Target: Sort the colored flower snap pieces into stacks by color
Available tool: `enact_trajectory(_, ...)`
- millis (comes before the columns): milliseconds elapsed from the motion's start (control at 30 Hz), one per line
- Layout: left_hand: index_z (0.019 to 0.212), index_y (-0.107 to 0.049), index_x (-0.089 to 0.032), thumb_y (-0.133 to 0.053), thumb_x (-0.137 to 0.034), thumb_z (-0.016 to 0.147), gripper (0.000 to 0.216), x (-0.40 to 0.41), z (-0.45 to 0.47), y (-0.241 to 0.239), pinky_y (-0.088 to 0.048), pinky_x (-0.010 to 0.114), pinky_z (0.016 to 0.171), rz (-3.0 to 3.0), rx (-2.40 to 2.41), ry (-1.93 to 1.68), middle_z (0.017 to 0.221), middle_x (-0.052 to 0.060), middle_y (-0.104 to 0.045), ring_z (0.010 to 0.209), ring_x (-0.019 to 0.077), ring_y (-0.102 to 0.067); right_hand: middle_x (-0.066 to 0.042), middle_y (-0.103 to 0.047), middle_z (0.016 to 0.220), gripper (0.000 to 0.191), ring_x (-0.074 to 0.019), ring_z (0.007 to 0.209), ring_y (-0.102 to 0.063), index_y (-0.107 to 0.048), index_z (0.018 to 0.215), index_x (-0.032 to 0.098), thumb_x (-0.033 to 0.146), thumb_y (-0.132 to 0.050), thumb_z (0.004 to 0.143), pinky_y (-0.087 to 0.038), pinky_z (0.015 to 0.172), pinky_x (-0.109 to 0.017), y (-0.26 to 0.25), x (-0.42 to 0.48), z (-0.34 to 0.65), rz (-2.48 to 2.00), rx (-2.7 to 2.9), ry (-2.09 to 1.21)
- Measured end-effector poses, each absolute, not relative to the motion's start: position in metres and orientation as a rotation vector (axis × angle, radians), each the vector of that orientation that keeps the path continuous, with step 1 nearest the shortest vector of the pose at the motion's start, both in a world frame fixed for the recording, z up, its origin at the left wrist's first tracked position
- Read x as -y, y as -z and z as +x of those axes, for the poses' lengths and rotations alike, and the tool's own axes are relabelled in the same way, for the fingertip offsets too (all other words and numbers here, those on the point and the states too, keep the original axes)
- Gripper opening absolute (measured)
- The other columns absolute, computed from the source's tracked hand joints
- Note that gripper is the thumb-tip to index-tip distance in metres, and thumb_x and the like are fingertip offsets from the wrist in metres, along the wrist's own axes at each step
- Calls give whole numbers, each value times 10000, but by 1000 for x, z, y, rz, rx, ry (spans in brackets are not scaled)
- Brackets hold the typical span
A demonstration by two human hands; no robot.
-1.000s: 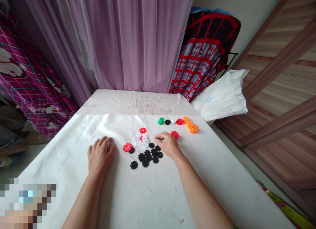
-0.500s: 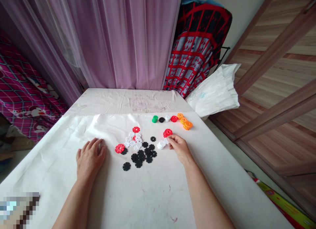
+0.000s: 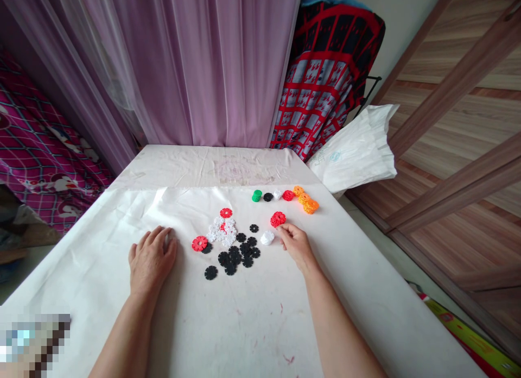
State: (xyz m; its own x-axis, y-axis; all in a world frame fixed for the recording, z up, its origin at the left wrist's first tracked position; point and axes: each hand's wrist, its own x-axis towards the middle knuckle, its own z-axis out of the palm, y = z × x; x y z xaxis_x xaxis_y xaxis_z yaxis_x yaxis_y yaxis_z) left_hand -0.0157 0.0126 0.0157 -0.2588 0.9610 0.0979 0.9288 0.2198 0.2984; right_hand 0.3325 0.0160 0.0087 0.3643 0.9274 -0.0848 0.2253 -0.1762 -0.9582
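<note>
My left hand rests palm down on the white-covered table, fingers lightly spread and holding nothing. To its right lie loose notched plastic discs: a cluster of white discs, a red disc partly over a black one, another red disc and a scatter of black discs. Just right of a small white disc stack is my right hand, thumb and forefinger slightly apart, with no disc visible between them. A red disc stack stands directly beyond its fingertips.
Along the far right side runs a row of stacks: green, black, white, red and orange. A white bag adjoins the right table edge. A pixelated object occupies the near left corner.
The white disc at my right fingertips now lies with the small white stack, let go. My right hand sits just clear of that stack. The left hand keeps its place; the view shifts slightly.
</note>
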Motion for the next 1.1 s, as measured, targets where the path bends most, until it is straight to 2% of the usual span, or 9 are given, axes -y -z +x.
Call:
enact_trajectory(67,1359,-619,-186,-339,-403,990,512,-12,-15,-15,-265,574,1221,1841,-2374,-461,1542,109,-532,1460,323,-409,-14,-669,710,391,-184,681,-610,-683,788,212,591,-611,724,-492,627,-302,-8,-15,330,-1660,1162,-735)
enact_trajectory(167,1350,-626,-197,-345,-406,990,503,-12,-15,-14,-264,561,1225,1832,-2384,-468,1538,98,-539,1460,313,-411,-61,-745,1023,341,-224,887,-671,-716,965,228,489,-625,764,-534,779,-347,-9,-13,324,-1647,1371,-534)
enact_trajectory(267,1343,-631,-208,-347,-404,991,493,-12,-15,-13,-265,555,1224,1829,-2390,-474,1536,94,-541,1458,305,-417,-72,-699,1255,516,-258,1073,-664,-667,1212,266,386,-716,713,-534,910,-398,-7,-8,319,-1686,1581,-448)
enact_trajectory(400,1334,-638,-209,-353,-407,990,489,-13,-18,-9,-263,568,1222,1841,-2381,-505,1527,100,-549,1457,313,-418,-65,-717,1194,706,-274,1112,-654,-565,1370,272,277,-754,689,-513,978,-423,2,-1,316,-1788,1737,-339)
enact_trajectory(500,1333,-641,-204,-358,-406,988,490,-13,-19,-8,-268,580,1219,1844,-2378,-523,1521,108,-554,1455,321,-420,-80,-725,1153,759,-286,1085,-653,-512,1425,239,248,-739,701,-514,963,-428,10,0,313,-1814,1774,-220)
enact_trajectory(733,1324,-648,-202,-376,-398,985,477,-13,-18,-10,-299,576,1208,1857,-2382,-522,1508,110,-569,1442,323,-440,-62,-745,1006,690,-255,909,-668,-508,1431,222,224,-648,756,-520,844,-368,25,-5,312,-1802,1757,-69)
enact_trajectory(1100,1336,-633,-185,-335,-426,995,513,-14,-21,-9,-288,588,1210,1885,-2355,-502,1517,118,-557,1449,344,-427,-70,-746,1002,655,-255,881,-676,-496,1394,175,278,-647,765,-504,796,-341,29,-13,371,-2008,1515,11)
